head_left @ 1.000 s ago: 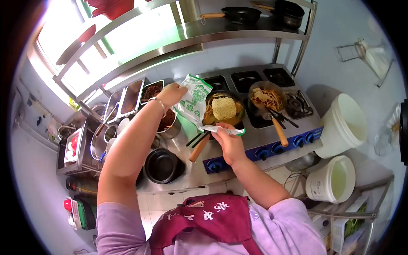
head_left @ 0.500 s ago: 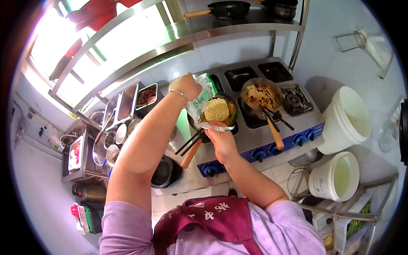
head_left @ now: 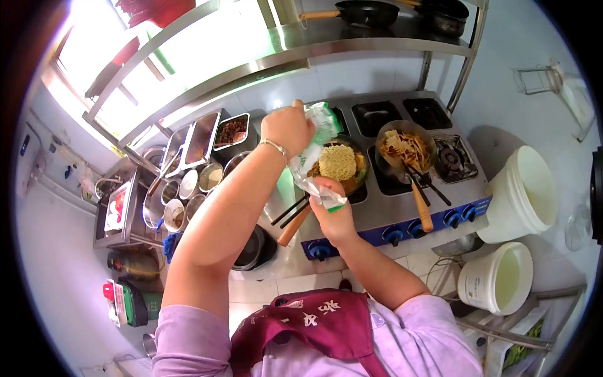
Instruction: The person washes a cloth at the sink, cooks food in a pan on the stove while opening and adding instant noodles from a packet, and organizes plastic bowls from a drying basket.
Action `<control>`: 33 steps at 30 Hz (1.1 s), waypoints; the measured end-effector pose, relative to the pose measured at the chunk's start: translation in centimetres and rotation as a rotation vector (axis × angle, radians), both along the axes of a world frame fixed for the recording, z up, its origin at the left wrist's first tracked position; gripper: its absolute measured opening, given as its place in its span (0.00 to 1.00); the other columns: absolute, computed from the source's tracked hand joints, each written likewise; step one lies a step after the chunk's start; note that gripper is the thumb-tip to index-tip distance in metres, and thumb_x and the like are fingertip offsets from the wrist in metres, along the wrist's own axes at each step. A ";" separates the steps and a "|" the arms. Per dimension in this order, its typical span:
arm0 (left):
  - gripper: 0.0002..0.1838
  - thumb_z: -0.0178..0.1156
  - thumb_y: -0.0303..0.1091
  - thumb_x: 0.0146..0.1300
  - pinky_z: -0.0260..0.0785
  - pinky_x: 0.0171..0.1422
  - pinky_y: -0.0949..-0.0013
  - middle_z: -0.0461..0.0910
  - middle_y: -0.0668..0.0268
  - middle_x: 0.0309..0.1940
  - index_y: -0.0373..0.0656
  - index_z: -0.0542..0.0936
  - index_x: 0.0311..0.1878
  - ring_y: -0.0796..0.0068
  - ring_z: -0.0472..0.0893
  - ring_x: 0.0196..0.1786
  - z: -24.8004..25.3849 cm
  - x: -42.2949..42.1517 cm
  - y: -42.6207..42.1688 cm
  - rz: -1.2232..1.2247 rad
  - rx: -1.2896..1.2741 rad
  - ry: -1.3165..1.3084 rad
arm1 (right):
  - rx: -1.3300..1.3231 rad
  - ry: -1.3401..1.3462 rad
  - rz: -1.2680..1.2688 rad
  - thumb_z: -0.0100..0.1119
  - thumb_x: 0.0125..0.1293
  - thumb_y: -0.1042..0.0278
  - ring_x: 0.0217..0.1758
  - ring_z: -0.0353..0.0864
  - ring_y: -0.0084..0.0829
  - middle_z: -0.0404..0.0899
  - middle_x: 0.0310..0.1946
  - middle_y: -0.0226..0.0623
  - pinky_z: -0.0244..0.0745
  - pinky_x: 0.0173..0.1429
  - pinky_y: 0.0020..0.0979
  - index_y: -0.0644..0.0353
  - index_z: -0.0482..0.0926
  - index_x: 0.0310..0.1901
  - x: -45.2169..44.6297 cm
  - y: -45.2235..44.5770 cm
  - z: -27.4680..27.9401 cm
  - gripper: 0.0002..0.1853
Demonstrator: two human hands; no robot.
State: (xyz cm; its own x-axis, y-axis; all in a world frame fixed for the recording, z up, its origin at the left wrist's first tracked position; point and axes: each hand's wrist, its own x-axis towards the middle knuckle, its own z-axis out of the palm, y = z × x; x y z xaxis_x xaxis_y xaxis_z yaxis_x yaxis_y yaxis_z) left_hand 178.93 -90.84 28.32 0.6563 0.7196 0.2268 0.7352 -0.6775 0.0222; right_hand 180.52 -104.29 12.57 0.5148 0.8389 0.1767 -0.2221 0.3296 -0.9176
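My left hand (head_left: pixel 289 131) is closed around the upper end of a white-and-green noodle packet (head_left: pixel 323 122) on the near left of the stove. The torn wrapper runs down to my right hand (head_left: pixel 333 213), whose fingers are closed on its crumpled lower end. A block of dried instant noodles (head_left: pixel 338 162) is out of the wrapper, over a pan (head_left: pixel 360 173) with food in it. My right fingertips touch the block's near edge; whether they also grip it I cannot tell. Black chopsticks (head_left: pixel 291 212) and the pan's wooden handle (head_left: pixel 294 227) lie beside my right hand.
A second pan (head_left: pixel 407 147) with shredded food, a wooden handle and chopsticks sits on the stove (head_left: pixel 377 213). Ingredient trays (head_left: pixel 231 132) and bowls stand left. White buckets (head_left: pixel 518 195) are at right. A metal shelf (head_left: pixel 352 45) with pans crosses above.
The wrapper has been pulled further down and left and is more crumpled, baring more of the noodle block. The whole view has shifted slightly.
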 end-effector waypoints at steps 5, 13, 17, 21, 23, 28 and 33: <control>0.20 0.52 0.44 0.59 0.72 0.45 0.55 0.81 0.50 0.32 0.38 0.73 0.46 0.50 0.81 0.37 -0.1 -0.4 1.0 0.056 -0.023 -0.047 | 0.033 -0.224 -0.120 0.53 0.63 0.77 0.47 0.68 0.20 0.71 0.43 0.29 0.65 0.53 0.24 0.63 0.68 0.52 -0.1 -0.1 -0.1 0.16; 0.25 0.60 0.43 0.59 0.68 0.50 0.69 0.78 0.58 0.40 0.35 0.71 0.53 0.70 0.77 0.44 -1.8 -10.6 0.3 -0.161 -0.674 -0.652 | 0.049 -0.471 -0.062 0.58 0.59 0.75 0.33 0.76 0.27 0.75 0.33 0.38 0.72 0.39 0.26 0.65 0.72 0.47 1.1 -1.6 5.9 0.14; 0.42 0.68 0.48 0.52 0.61 0.62 0.67 0.69 0.62 0.55 0.32 0.60 0.62 0.72 0.70 0.57 -2.5 -16.8 -6.4 -0.420 -1.014 -0.993 | 0.046 -0.773 0.062 0.62 0.55 0.71 0.31 0.81 0.37 0.78 0.31 0.44 0.75 0.34 0.34 0.63 0.71 0.45 -2.6 -1.3 9.5 0.17; 0.55 0.76 0.50 0.39 0.57 0.65 0.66 0.66 0.62 0.58 0.34 0.55 0.65 0.73 0.67 0.59 -4.0 -23.2 -9.8 -0.346 -1.162 -1.039 | 0.147 -0.990 0.271 0.62 0.50 0.72 0.37 0.79 0.47 0.78 0.33 0.47 0.75 0.40 0.41 0.61 0.70 0.45 -6.5 -1.4 9.8 0.19; 0.43 0.74 0.38 0.44 0.63 0.59 0.68 0.71 0.64 0.52 0.35 0.63 0.61 0.75 0.71 0.54 -5.5 -25.9 -11.0 -0.313 -1.040 -0.982 | 0.206 -1.025 0.307 0.61 0.50 0.73 0.37 0.79 0.47 0.77 0.33 0.47 0.75 0.40 0.40 0.61 0.70 0.45 -8.4 -1.9 9.8 0.19; 0.18 0.57 0.25 0.58 0.67 0.51 0.73 0.77 0.66 0.46 0.34 0.73 0.52 0.77 0.75 0.46 -7.0 -31.1 -12.9 -0.040 -0.911 -1.132 | 0.242 -0.914 0.592 0.59 0.54 0.76 0.37 0.81 0.44 0.75 0.38 0.50 0.77 0.40 0.36 0.62 0.68 0.55 -12.2 -3.3 10.2 0.25; 0.15 0.56 0.26 0.59 0.68 0.51 0.71 0.78 0.65 0.46 0.35 0.75 0.49 0.76 0.76 0.46 -9.6 -37.5 -13.6 -0.065 -0.865 -1.245 | 0.384 -0.842 0.597 0.60 0.55 0.80 0.36 0.81 0.33 0.75 0.49 0.47 0.79 0.37 0.29 0.64 0.73 0.51 -14.8 -4.5 11.4 0.19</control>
